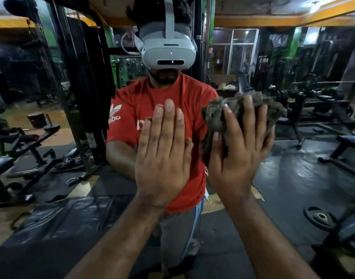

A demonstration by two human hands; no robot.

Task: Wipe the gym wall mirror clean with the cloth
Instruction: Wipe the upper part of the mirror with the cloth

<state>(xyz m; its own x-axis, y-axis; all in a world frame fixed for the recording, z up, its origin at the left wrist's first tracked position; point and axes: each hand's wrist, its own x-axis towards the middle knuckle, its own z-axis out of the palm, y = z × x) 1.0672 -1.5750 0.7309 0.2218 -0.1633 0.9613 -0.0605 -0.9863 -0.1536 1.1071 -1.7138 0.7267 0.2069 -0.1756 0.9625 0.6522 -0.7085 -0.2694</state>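
— Since the cloth (243, 111) is bunched soft and limp under the right hand (241, 150), how will it handle?

— Lightly, by the look of it; it should crumple and drag easily. The fingers lie spread and straight over it, pressing it flat against the mirror (52, 117) instead of curling round it.

— And the left hand (164, 156)?

— Flat on the glass just beside, fingers straight, holding nothing.

— Best hold?

— Palm over the wad's middle, so loose edges trail without slipping free.
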